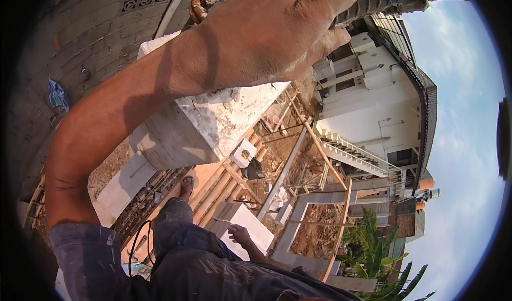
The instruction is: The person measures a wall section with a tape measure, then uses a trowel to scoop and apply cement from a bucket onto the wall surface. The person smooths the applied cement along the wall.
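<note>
My left arm reaches up across the view, and my left hand (277,31) is closed round a ribbed steel bar (384,5) at the top. Pale dust coats its fingers. Behind the forearm is a large block-like wall piece with a rough, mortar-covered white top (229,114); the arm hides part of it. Lower down, my right hand (240,235) hangs beside a white block (248,223), its fingers loosely bent and partly apart. Nothing shows in it.
Wooden poles (213,191) form a platform under my bare foot (187,188). Another white block (244,153) carries a small yellow-and-black item. Beyond lie trench walls (298,221), timber poles, a white house with stairs (354,159) and banana leaves (373,253). A grey block wall (80,39) stands left.
</note>
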{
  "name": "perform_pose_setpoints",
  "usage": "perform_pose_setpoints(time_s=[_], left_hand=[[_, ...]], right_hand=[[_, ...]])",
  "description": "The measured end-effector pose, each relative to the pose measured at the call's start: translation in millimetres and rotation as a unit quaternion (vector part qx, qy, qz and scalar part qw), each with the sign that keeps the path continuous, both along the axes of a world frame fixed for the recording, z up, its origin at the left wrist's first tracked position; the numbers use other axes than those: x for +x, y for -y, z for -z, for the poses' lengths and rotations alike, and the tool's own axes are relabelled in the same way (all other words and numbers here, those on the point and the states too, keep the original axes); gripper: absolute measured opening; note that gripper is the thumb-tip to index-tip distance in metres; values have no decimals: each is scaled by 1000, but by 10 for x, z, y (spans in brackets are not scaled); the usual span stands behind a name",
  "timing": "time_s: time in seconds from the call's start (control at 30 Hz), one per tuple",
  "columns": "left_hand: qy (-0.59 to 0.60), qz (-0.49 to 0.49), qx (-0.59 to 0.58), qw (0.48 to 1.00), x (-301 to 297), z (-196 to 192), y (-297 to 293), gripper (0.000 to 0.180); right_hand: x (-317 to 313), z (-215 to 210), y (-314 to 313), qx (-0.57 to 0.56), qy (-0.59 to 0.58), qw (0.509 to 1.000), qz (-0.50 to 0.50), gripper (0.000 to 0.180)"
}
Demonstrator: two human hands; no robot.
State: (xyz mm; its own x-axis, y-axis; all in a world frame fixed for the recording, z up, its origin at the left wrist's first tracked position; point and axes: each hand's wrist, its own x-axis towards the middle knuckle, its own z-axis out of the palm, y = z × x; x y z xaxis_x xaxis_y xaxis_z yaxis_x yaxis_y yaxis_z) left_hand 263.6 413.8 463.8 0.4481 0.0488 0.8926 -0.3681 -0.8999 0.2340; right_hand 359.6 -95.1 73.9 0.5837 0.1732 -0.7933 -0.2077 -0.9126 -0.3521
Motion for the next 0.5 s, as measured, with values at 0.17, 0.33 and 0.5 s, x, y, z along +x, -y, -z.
perform_pose_setpoints(time_s=[0.17, 0.33, 0.5], left_hand=[[-14, -14, -24, 1000, 35, 1, 17, 40], [-32, 5, -75, 997, -14, -52, 75, 38], [-45, -13, -85, 995, -61, -93, 153, 36]], right_hand=[[53, 14, -29, 11, 11, 1000, 20, 46], [55, 29, -52, 19, 7, 1000, 15, 46], [-32, 25, -3, 10, 0, 1000, 15, 42]])
